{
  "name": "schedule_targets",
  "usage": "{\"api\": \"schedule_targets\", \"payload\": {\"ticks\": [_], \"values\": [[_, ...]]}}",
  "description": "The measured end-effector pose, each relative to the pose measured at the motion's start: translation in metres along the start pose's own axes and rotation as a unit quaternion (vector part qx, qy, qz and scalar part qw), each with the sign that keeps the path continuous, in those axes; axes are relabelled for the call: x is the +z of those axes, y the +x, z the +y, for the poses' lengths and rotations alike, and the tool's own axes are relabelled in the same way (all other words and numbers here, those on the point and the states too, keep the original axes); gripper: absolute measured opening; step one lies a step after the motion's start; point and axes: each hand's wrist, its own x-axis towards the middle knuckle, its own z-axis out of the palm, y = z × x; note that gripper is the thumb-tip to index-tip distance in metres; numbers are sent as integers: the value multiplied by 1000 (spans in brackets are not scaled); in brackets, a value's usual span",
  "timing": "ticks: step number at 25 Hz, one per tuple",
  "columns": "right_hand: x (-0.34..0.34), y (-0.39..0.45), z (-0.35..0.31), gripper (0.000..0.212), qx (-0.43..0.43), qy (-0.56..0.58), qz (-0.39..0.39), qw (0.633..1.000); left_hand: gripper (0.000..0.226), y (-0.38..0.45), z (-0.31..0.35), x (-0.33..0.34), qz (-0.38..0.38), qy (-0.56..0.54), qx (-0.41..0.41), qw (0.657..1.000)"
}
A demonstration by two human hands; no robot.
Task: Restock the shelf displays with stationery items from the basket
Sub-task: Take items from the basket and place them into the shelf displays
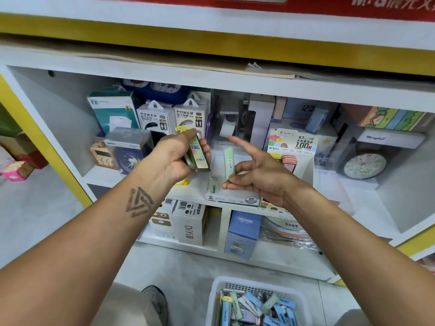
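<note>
Before a white shelf display [101,177] stocked with power banks [155,118] and clocks, seen from the head camera, a person holds lead-refill cases taken for restocking. The left hand [179,156] has its grip curled round a small stack of yellow-green cases [199,154], fingers wrapped beneath and thumb along the top edge. The right hand [256,170] pinches a single pale green case [228,163] between thumb and middle fingers near its lower end, while the index finger points up and to the left, clear of the case.

That pale green case stands nearly upright, its long axis running bottom to top with the upper end tipped slightly away toward the shelf; it hangs just above a white 2B display box [233,196] on the shelf's middle level. The left hand's stack slants, its upper end leaning left and away, its lower end toward the right hand.

The pinch sits low on a tall, slim case, so in my judgement it could pivot or slip out on the way to the box. The loosely fanned stack may likewise shed a case if the left grip relaxes. A colourful pencil-lead display [292,147] stands close on the right and could be knocked. On the floor below, the white basket [217,292] holds many more blue, green and pink cases.
</note>
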Motion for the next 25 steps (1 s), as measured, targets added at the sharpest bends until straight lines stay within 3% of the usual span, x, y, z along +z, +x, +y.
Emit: {"api": "schedule_targets", "payload": {"ticks": [3, 6, 8, 12, 14, 17, 20, 25], "values": [[6, 8, 3, 53, -37, -97, 70, 992, 20, 0, 2, -6, -9, 13, -1, 1000], [3, 18, 7, 20, -113, -353, 180, 911, 19, 0, 3, -8, -17, 26, -4, 1000], [3, 24, 9, 16, -128, -399, 195, 887, 19, 0, 2, -9, -18, 43, -7, 999], [6, 31, 16, 10, -92, -363, 153, 915, 21, 2, 1, -11, -23, 61, -15, 998], [5, 33, 18, 16, -86, -405, 146, 899, 22, 2, 1, -11, -25, 62, -13, 998], [6, 34, 19, 7, -93, -485, 116, 862, 22, 1, 2, -13, -22, 62, -10, 998], [8, 33, 20, 29, -107, -518, 75, 846, 19, 1, 3, -16, -19, 66, -9, 998], [8, 37, 22, 25, -163, -500, 86, 846, 18, 0, 3, -16, -19, 68, -9, 997]]}}
